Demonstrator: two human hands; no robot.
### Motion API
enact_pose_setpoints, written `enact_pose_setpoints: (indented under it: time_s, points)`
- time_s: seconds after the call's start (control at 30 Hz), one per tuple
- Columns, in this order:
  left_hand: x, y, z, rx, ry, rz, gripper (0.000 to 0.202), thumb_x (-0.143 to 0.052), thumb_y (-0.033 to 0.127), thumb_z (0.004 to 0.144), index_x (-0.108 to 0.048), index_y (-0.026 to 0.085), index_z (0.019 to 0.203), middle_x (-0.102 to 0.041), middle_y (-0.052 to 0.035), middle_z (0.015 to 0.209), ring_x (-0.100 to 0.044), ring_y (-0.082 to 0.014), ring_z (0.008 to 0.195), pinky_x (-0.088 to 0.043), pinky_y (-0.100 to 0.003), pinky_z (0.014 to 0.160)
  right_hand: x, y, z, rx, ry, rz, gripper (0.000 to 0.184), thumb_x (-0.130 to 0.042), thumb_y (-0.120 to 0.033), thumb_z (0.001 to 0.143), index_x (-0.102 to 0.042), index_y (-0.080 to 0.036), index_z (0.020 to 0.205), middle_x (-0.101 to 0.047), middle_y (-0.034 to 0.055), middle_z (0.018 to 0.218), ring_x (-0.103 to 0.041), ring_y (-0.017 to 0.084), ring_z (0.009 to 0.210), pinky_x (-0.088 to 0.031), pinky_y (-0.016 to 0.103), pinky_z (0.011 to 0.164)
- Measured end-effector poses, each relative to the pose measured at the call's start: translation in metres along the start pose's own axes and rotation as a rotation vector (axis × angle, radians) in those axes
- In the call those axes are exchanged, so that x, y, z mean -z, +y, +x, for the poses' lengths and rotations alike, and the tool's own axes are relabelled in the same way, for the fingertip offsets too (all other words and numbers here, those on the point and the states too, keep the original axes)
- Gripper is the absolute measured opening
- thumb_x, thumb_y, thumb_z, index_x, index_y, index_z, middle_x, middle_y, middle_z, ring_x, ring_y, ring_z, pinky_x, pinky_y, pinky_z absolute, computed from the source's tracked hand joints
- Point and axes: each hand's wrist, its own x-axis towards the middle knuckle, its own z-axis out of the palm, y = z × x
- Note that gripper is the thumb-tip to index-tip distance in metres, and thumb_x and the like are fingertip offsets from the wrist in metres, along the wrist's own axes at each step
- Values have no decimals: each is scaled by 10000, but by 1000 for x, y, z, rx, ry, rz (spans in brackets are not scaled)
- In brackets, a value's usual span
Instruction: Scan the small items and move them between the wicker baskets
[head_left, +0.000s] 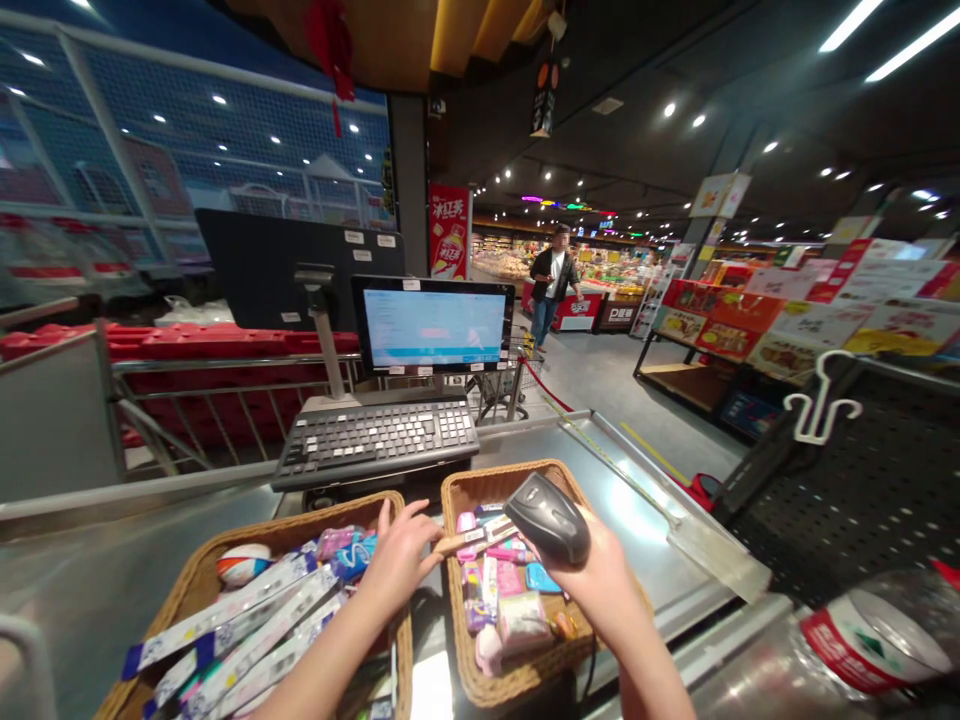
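Ceiling lights (851,22) are shining over a shop floor (592,375), where a person (551,285) is occupying the aisle and boxes (750,315) are filling the display at right. Netting (247,150) is screening the far left. Below, a metal counter (630,500) is spanning the foreground and reflecting the light. Toward its rear, a lit screen (435,325) is standing behind a keyboard (382,438). On the counter, the left basket (406,640) is carrying long packs (255,602); just beside it, the right basket (517,470) is carrying small goods (510,578). Above the right basket, the right grip (600,565) is clamping a scanner (547,518). Between the baskets, the left grip (401,550) is meeting the end of a slim item (471,539), which is extending over the right basket; whether it is pinching that end cannot be determined.
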Motion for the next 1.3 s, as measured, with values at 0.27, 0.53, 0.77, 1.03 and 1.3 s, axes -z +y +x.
enact_pose_setpoints:
  time_s: [0.27, 0.53, 0.77, 1.03, 1.3]
  points:
    - [33, -14, -13, -69, 163, 140, 122, -574, 211, 842, -650, 273, 914, -664, -37, 1223, -445, -312, 1333, -74, -691, 1122, -12, -7, 1, 34, -42, 26, 243, -580, -172, 643, -665, -177, 871, -709, 87, 901, -663, 241, 825, -522, 344, 776]
    - [81, -44, -22, -15, 361, 221, 117, -602, 294, 862, -707, 294, 912, -595, -61, 1351, -421, -314, 1352, -109, -663, 1134, -32, -31, 13, 101, -68, -38, 178, -612, -176, 649, -685, -173, 812, -716, 93, 870, -655, 258, 861, -505, 350, 800]
    - [110, -59, -29, 30, 418, 253, 108, -603, 275, 856, -701, 285, 901, -588, -72, 1353, -427, -308, 1350, -118, -662, 1132, -57, -57, 28, 119, -100, 43, 154, -605, -189, 681, -677, -172, 816, -715, 67, 841, -651, 219, 786, -491, 295, 722]
    - [123, -72, -52, 119, 492, 234, 114, -601, 257, 841, -695, 271, 905, -561, -89, 1380, -437, -305, 1343, -131, -657, 1136, -79, -88, 33, 117, -141, 82, 100, -605, -258, 724, -646, -179, 768, -715, 61, 794, -658, 226, 747, -484, 296, 699]
    - [135, -92, -76, 179, 521, 233, 136, -598, 231, 828, -694, 269, 915, -551, -91, 1387, -442, -302, 1338, -126, -655, 1138, -103, -99, 22, 165, -239, 48, 148, -619, -202, 702, -684, -163, 830, -717, 67, 845, -660, 229, 795, -481, 301, 735]
